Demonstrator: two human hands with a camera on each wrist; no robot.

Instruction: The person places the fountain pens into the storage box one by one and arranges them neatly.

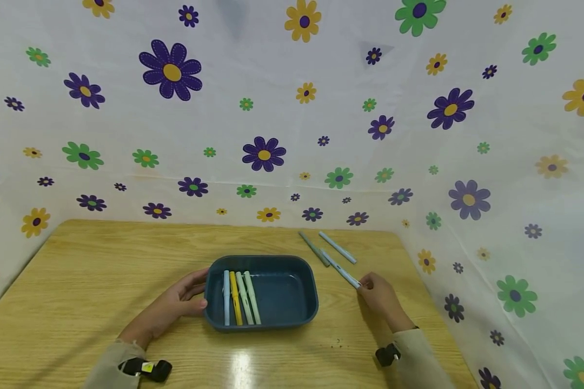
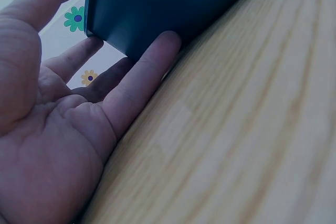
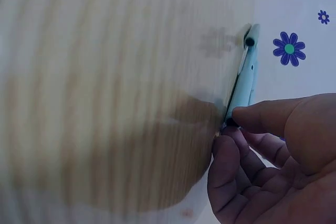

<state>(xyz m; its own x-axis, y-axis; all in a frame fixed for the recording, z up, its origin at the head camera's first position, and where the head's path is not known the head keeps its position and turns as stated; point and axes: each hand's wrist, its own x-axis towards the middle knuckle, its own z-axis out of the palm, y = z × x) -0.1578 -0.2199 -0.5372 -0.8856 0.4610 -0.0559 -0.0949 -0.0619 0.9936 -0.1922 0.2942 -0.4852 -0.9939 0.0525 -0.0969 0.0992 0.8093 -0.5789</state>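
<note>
A dark blue rectangular box [image 1: 292,324] stands on the table, with a light blue pen [image 1: 226,297], a yellow pen [image 1: 236,300] and two pale green pens [image 1: 245,300] side by side in its left part. At the box's left end, my left hand [image 1: 175,302] touches the wall with fairly straight fingers, also seen against the box [image 2: 157,9] in the left wrist view. To the right, my right hand [image 1: 382,297] pinches the near end of a light blue pen [image 1: 340,268] between thumb and fingers. The right wrist view shows this pen [image 3: 244,87] close to the tabletop.
A grey-green pen [image 1: 313,247] and another light blue pen [image 1: 338,247] lie on the wooden table [image 1: 126,259] at the back right, beside the held pen's far end. A white flower-printed curtain [image 1: 214,124] hangs along the back and sides.
</note>
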